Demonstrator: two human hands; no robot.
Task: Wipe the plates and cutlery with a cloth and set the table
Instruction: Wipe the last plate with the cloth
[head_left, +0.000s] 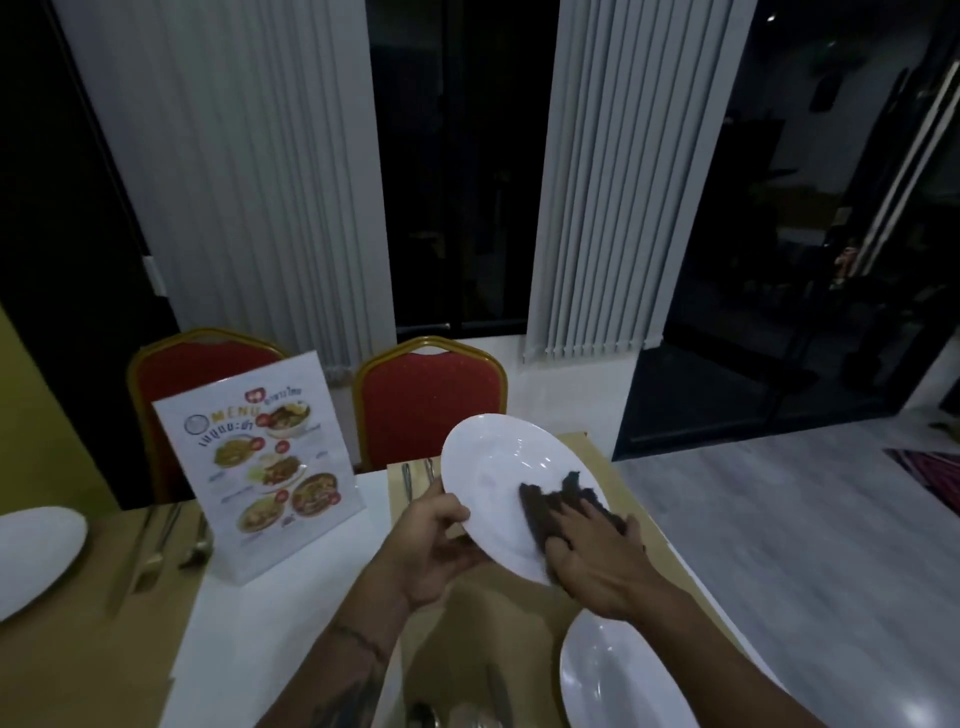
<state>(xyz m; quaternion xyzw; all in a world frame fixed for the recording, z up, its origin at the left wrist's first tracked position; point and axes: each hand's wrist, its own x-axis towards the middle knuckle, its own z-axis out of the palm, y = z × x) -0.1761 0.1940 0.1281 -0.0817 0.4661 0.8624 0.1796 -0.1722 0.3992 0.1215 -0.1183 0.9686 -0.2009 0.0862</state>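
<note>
The white plate (498, 467) was held up off the counter (291, 597), tilted with its face toward the person, probably so the whole surface could be seen and wiped without the placemat (457, 618) beneath getting in the way. The left hand (441, 540) steadied it at the near-left rim, its grip clamped on the edge with the thumb over the face and the fingers curled behind.

The right hand (597, 561) lay flat on the lower right of the plate, fingers spread and straight, pressing the dark brown cloth (550, 499) against the face rather than closing round it. Its thumb was hidden.

A second plate (623, 686) sat on the counter just below the right wrist, and a third plate (31, 551) lay at the far left beside cutlery (156, 545). A menu stand (260, 467) stood between the settings. The wiping looked to be mid-stroke.
</note>
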